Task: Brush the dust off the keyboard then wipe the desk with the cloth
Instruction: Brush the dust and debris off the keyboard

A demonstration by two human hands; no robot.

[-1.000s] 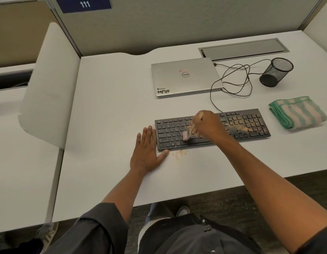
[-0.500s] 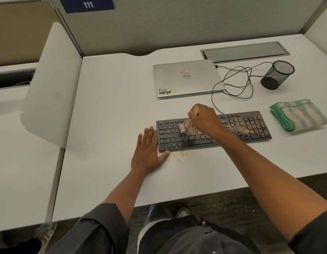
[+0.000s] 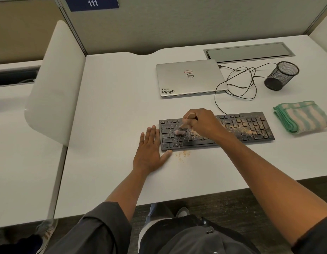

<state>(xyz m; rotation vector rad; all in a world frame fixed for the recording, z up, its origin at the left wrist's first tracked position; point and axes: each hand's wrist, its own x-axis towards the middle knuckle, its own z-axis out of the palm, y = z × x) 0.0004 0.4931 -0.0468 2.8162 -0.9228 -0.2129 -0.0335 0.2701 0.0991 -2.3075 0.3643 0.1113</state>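
1. The white desk carries everything here.
2. A black keyboard lies near its front edge, tan dust on its right keys.
3. A closed Dell laptop sits behind the keyboard.
4. A folded green-striped cloth lies just right of the keyboard.
5. The left hand rests flat, fingers straight, against the keyboard's left end.
6. The right hand grips a small brush, bristles on the keyboard's left keys.
7. Swept dust lies just in front of the keyboard.

1 head-worn wide-angle view looks forward and down from near the desk, facing its far partition.
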